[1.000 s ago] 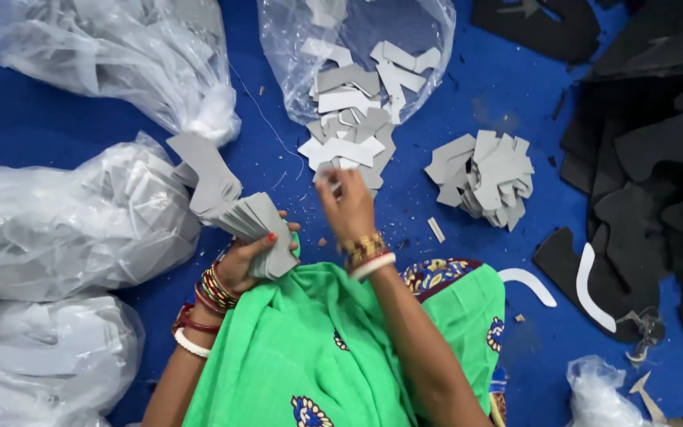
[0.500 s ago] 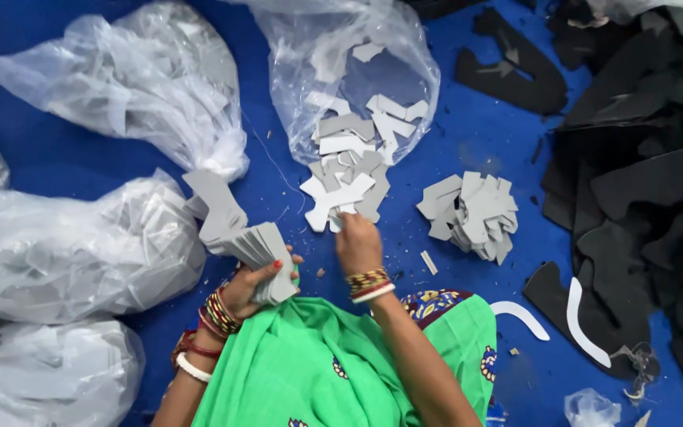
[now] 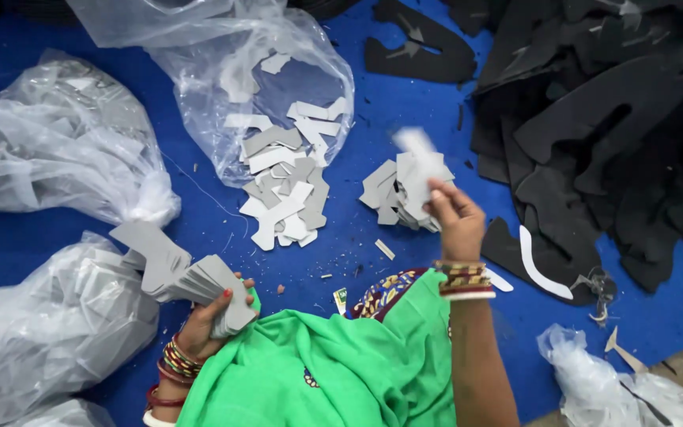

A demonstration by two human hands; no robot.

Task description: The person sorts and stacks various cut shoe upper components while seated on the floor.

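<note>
Fanning from the left hand (image 3: 203,324): flat grey notched cutouts (image 3: 179,273), neatly stacked.

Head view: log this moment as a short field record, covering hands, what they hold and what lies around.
left hand: grips a fanned stack of grey cut pieces
right hand: raised, pinching one blurred grey piece
below right hand: small grey pile
open bag: spilling grey pieces
surface: blue sheet
upper right: black cutouts

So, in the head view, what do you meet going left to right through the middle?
Tied clear bag → left hand gripping a grey stack → loose grey pieces → right hand lifting a blurred piece → black cutouts.
</note>
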